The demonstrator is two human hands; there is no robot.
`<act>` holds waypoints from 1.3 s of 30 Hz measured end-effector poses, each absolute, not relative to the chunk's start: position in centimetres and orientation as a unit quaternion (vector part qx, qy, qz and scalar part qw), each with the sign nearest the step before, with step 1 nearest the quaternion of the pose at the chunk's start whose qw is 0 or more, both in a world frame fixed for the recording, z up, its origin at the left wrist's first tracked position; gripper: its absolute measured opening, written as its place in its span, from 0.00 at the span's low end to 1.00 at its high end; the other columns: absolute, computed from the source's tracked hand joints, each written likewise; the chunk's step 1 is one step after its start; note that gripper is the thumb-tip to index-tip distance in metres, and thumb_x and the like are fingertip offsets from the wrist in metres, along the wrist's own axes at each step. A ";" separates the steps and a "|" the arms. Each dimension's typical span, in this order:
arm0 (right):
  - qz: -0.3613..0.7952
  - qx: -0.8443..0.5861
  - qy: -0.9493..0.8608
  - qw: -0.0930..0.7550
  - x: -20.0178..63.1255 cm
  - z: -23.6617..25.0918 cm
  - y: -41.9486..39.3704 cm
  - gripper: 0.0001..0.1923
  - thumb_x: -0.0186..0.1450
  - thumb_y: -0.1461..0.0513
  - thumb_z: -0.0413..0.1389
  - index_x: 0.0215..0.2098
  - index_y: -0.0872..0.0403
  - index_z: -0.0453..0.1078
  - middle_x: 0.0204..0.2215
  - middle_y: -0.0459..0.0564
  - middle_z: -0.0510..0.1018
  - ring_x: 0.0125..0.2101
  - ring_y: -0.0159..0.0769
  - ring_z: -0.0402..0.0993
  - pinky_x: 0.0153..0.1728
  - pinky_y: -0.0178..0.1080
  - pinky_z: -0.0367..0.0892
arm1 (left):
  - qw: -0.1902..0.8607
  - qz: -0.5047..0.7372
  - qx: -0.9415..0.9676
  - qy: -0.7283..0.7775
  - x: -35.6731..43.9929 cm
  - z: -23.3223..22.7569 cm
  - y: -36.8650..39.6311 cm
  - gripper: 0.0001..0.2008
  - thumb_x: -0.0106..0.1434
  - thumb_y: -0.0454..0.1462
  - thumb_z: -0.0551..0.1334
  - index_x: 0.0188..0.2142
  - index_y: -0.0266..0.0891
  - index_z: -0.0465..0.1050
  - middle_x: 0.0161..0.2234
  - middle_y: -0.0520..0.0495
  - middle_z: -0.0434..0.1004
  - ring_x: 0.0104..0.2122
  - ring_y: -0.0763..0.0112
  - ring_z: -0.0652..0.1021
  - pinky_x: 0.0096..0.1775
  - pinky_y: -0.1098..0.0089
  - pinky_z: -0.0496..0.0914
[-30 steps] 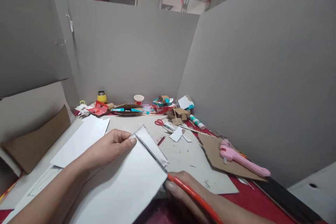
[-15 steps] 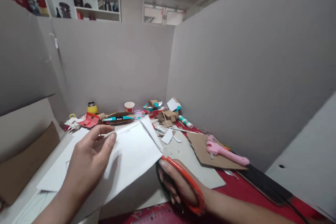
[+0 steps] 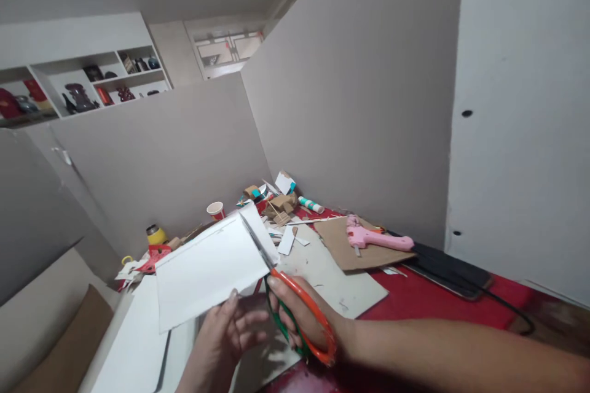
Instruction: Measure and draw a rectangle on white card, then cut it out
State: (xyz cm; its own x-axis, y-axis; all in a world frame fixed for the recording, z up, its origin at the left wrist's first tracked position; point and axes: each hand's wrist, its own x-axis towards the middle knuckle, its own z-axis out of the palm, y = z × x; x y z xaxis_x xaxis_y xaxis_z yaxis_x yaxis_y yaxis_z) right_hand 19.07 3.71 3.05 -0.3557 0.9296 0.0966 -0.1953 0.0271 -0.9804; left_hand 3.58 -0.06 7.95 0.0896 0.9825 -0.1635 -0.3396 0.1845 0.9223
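My right hand (image 3: 304,313) is wrapped round a pair of scissors (image 3: 325,328) with one orange and one green handle loop. Their blades reach up over the right part of a white sheet of card (image 3: 207,273), along a strip at its side. At the card's lower edge is my left hand (image 3: 225,331), thumb on the upper face and the other fingers below, gripping it. Faint pencil lines show near the card's top edge. Below and to the left lies another white sheet (image 3: 133,338).
A pink glue gun (image 3: 378,237) rests on brown cardboard (image 3: 332,245) at the right, beside a black flat object (image 3: 442,270). Farther back are a paper cup (image 3: 215,210), a yellow container (image 3: 157,234), cardboard scraps (image 3: 281,206) and a glue stick (image 3: 311,204). Grey partitions (image 3: 359,104) enclose the table.
My left hand has moved from above the card to its lower edge and now grips it. The card has lifted off the sheet below, with the scissor blades showing across it. The view has tilted and swung right.
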 end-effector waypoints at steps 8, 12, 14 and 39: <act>0.629 -0.290 -0.598 0.402 18.3 1.5 2.8 0.31 0.60 0.34 0.47 0.27 0.53 0.61 0.10 0.35 0.57 0.09 0.24 0.54 0.10 0.27 0.55 | 0.471 0.712 0.291 0.432 3.0 10.8 0.5 0.18 0.63 0.30 0.63 0.51 0.47 0.72 0.47 0.52 0.81 0.45 0.69 0.80 0.48 0.69 0.75; 0.616 -0.253 -0.631 0.398 18.6 1.6 2.4 0.32 0.62 0.33 0.44 0.26 0.52 0.59 0.10 0.35 0.57 0.09 0.24 0.55 0.10 0.27 0.53 | 0.427 0.728 0.273 0.461 1.3 11.4 0.7 0.15 0.64 0.31 0.62 0.50 0.43 0.73 0.48 0.48 0.81 0.51 0.65 0.78 0.51 0.68 0.74; 0.616 -0.255 -0.639 0.384 18.8 2.1 2.3 0.32 0.62 0.34 0.44 0.26 0.52 0.59 0.10 0.36 0.57 0.09 0.24 0.55 0.10 0.27 0.53 | 0.412 0.725 0.286 0.472 0.6 11.8 0.5 0.14 0.64 0.32 0.62 0.49 0.41 0.74 0.49 0.47 0.80 0.53 0.63 0.77 0.51 0.67 0.74; 0.650 -0.223 -0.673 0.274 19.2 2.2 1.7 0.36 0.60 0.31 0.43 0.24 0.54 0.62 0.09 0.38 0.60 0.10 0.25 0.59 0.11 0.28 0.58 | 0.413 0.658 0.342 0.529 -4.0 12.0 -2.7 0.24 0.46 0.42 0.75 0.41 0.33 0.75 0.29 0.44 0.81 0.17 0.62 0.78 0.12 0.71 0.68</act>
State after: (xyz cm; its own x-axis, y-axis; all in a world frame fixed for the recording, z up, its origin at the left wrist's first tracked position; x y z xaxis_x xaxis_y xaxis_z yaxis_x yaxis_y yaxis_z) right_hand 19.22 1.68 2.23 -0.7501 0.6564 0.0799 -0.0571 0.0561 -0.9968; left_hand -4.02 -2.66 12.04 -0.4249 0.9051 0.0127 -0.1815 -0.0990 0.9784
